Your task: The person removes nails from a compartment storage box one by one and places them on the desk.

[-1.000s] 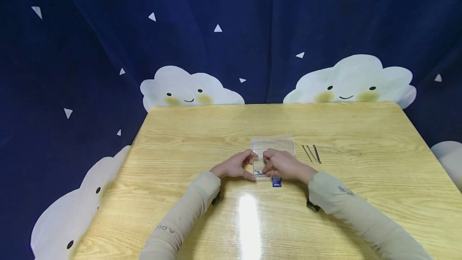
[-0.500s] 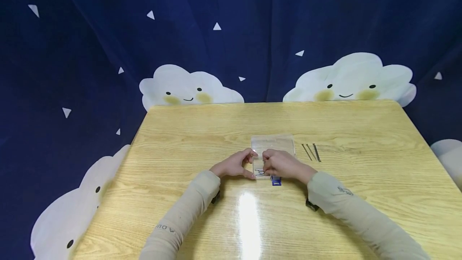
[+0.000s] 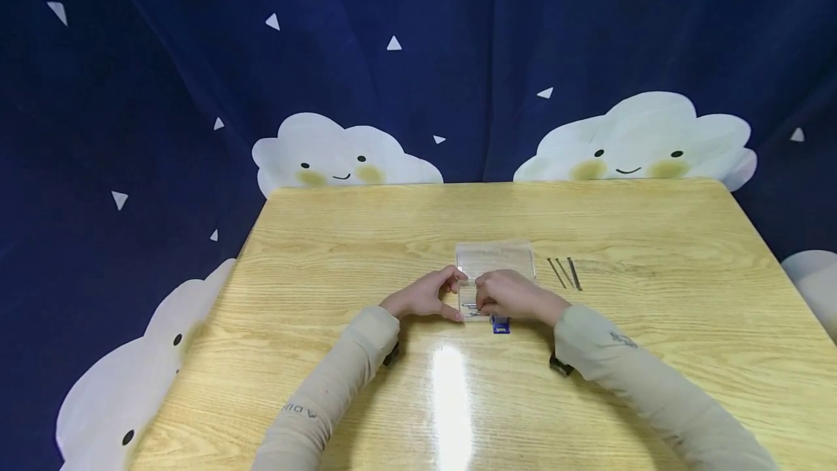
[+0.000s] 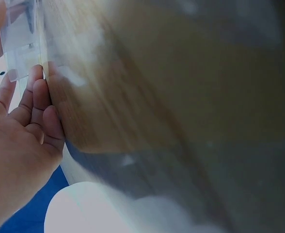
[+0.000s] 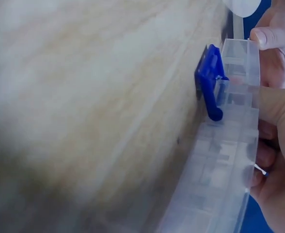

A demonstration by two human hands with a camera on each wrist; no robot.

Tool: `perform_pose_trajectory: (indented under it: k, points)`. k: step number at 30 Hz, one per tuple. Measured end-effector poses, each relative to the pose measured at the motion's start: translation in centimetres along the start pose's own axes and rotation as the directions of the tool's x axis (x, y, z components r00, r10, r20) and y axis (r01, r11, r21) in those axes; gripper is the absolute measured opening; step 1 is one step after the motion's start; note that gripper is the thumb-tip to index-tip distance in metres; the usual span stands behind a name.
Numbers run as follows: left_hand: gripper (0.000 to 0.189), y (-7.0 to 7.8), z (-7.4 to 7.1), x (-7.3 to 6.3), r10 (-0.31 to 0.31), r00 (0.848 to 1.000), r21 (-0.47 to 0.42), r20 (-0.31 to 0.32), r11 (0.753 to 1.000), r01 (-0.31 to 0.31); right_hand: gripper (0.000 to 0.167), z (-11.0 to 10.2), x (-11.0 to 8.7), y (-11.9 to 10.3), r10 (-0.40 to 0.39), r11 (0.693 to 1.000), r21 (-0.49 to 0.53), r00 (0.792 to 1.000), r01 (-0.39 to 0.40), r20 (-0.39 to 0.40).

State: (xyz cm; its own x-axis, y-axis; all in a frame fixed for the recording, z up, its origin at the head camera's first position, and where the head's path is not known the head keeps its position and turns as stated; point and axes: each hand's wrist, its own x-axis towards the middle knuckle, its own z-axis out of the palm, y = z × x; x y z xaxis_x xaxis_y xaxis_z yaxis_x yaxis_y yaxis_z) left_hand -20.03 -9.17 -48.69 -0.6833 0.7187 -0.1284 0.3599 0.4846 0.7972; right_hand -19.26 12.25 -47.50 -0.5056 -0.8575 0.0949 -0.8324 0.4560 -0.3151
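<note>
A clear plastic storage box (image 3: 461, 302) with a blue latch (image 3: 500, 325) lies on the table, its clear lid (image 3: 495, 257) swung back. My left hand (image 3: 428, 295) grips the box's left end, thumb at the near corner and fingers at the far one. The fingertips of my right hand (image 3: 513, 294) are down in the box, right of several small silvery nails (image 3: 470, 306) in a left compartment. In the right wrist view, a thin metal nail (image 5: 260, 169) shows between the curled right fingers; most of it is hidden.
Three longer dark nails (image 3: 564, 272) lie side by side on the wooden table (image 3: 366, 238), right of the lid. A dark blue curtain (image 3: 418, 78) with white clouds hangs behind the table's far edge.
The right fingers shift slightly within the box, and the small nails there lie a little differently. My left hand stays at the box's left end. The head view tilts slightly.
</note>
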Motion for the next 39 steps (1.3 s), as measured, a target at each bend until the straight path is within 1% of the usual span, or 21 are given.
perform_pose_trajectory:
  k: [6, 10, 15, 21, 30, 33, 37, 39]
  points:
    - [0.063, 0.2, -0.1, 0.0, -0.018, 1.000, -0.011, 0.010, 1.000, 0.018, 0.008, 0.2, -0.4, 0.4, 0.000, 0.998, 0.067, 1.000, 0.002, -0.030]
    - [0.062, 0.3, -0.1, 0.0, -0.018, 1.000, -0.007, 0.008, 1.000, 0.018, 0.006, 0.2, -0.7, 0.7, 0.006, 0.992, 0.126, 0.999, 0.001, -0.053]
    - [0.063, 0.3, 0.0, 0.1, -0.029, 1.000, -0.015, 0.007, 0.999, 0.029, 0.006, -0.1, -1.1, 0.5, 0.034, 0.976, 0.218, 0.994, -0.011, -0.102]
    - [0.063, 0.1, 0.1, 0.1, -0.033, 0.999, -0.008, 0.002, 0.999, 0.033, 0.005, -0.4, -1.7, 0.5, 0.087, 0.955, 0.294, 0.987, -0.044, -0.136]
    - [0.062, 0.3, 0.1, 0.0, -0.025, 1.000, -0.001, -0.005, 1.000, 0.025, 0.004, -0.8, -2.5, 0.4, 0.158, 0.901, 0.428, 0.972, -0.069, -0.175]
    - [0.063, 0.3, 0.1, 0.0, -0.029, 1.000, -0.001, -0.003, 1.000, 0.029, 0.005, -0.8, -2.8, 0.3, 0.204, 0.872, 0.478, 0.965, -0.104, -0.162]
    - [0.063, 0.3, 0.1, 0.0, -0.031, 1.000, 0.001, 0.000, 1.000, 0.031, 0.004, -1.0, -3.0, 0.2, 0.276, 0.827, 0.538, 0.952, -0.165, -0.133]
    - [0.063, 0.3, 0.1, 0.0, -0.033, 0.999, -0.001, 0.001, 0.999, 0.033, 0.004, -1.1, -3.1, 0.1, 0.303, 0.812, 0.552, 0.945, -0.188, -0.124]
